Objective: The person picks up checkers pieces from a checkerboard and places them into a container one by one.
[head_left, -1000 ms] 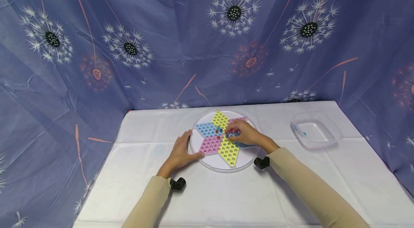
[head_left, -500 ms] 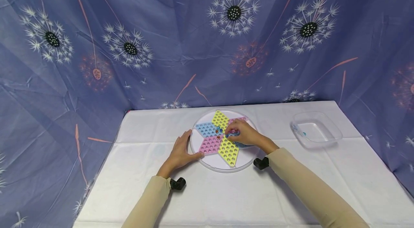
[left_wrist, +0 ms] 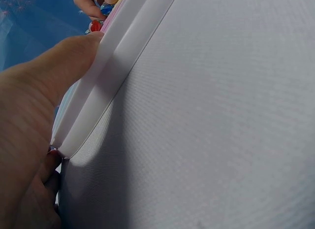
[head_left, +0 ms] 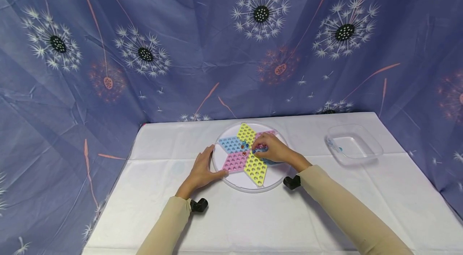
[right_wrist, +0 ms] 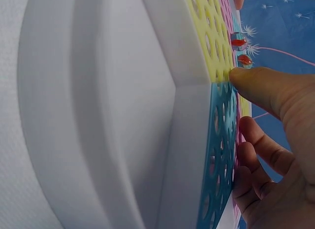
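Risk right here, as I judge it: the marbles (head_left: 245, 147) sit loose in shallow holes near the middle of the star board (head_left: 249, 154), which lies centred on the white worktop (head_left: 325, 206), so a nudge from either hand could roll them out. The right hand (head_left: 272, 148) hovers low over the centre, fingers curled, fingertips pinching what looks like a blue marble. The left hand (head_left: 202, 170) lies spread, thumb pressed on the board's rim.
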Motion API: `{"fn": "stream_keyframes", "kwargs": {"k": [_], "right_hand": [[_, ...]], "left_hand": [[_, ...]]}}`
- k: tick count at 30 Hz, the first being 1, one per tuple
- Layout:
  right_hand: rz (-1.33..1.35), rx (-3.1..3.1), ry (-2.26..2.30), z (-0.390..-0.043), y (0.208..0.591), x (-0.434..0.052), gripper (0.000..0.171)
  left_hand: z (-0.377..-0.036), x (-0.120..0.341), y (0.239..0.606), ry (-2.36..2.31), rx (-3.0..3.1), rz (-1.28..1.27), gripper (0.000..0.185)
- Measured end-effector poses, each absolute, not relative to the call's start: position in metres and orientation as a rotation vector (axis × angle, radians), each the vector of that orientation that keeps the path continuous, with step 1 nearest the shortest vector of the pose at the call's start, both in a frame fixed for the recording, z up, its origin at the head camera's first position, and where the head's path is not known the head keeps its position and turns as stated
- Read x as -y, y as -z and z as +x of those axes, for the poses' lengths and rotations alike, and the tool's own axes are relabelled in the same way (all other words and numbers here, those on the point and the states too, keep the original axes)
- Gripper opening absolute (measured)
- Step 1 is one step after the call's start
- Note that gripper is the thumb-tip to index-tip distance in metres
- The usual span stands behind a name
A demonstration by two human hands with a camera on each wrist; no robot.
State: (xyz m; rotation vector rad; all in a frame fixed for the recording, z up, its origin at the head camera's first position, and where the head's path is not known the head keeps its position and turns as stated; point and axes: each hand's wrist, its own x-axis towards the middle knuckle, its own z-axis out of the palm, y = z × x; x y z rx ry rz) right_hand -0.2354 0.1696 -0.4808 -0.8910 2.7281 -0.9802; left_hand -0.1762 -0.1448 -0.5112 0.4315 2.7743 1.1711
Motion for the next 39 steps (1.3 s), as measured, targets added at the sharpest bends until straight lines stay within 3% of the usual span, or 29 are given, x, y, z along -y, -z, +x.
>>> {"fn": "stream_keyframes", "kwargs": {"k": [21, 39], "right_hand": [[-0.919, -2.710, 0.942, -0.237, 0.478, -0.168, 0.012], [-1.011, -2.676, 0.961, -0.244, 0.447, -0.175, 0.013]], "left_hand": [[-0.175, 0.145, 0.512, -1.180, -2.765, 0.407, 0.114], [-0.175, 0.146, 0.512, -1.195, -2.767, 0.424, 0.115]]}}
